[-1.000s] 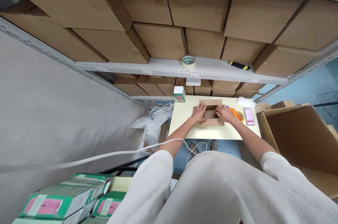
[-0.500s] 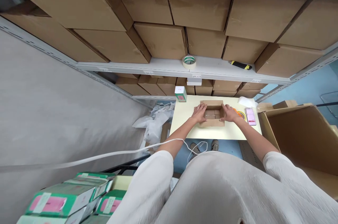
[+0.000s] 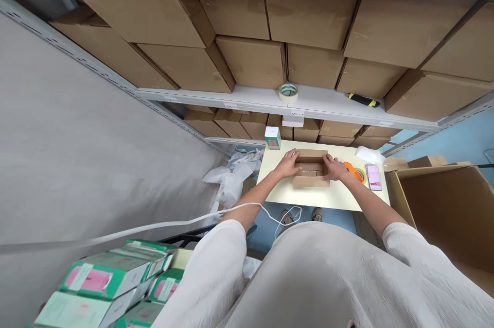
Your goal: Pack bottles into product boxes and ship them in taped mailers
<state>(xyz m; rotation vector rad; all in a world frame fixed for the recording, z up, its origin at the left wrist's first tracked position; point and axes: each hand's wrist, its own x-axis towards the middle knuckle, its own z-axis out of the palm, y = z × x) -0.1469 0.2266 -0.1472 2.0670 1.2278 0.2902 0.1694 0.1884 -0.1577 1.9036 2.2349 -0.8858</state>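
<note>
A small brown cardboard box (image 3: 311, 182) stands with its top open on the pale yellow table, and I can see down to its bottom. My left hand (image 3: 287, 164) grips the box's left wall, thumb toward the inside. At the opposite wall, my right hand (image 3: 334, 167) holds the right edge with its fingers over the rim. Just right of that hand lie an orange tape dispenser (image 3: 352, 169) and a roll of yellow tape (image 3: 362, 175). A phone (image 3: 373, 177) with a lit pinkish screen is beside them.
A green-and-white carton (image 3: 272, 138) stands at the table's back left corner. Above, a shelf (image 3: 247, 95) bears brown boxes, a tape roll (image 3: 288, 92) and a utility knife (image 3: 363, 100). A large open carton (image 3: 443, 204) is at right; a white cable (image 3: 154, 225) crosses at left.
The view has shifted, so the scene sits slightly further right and lower. The box's left flap no longer sticks out to the side. Both hands stay at the box's side walls.
</note>
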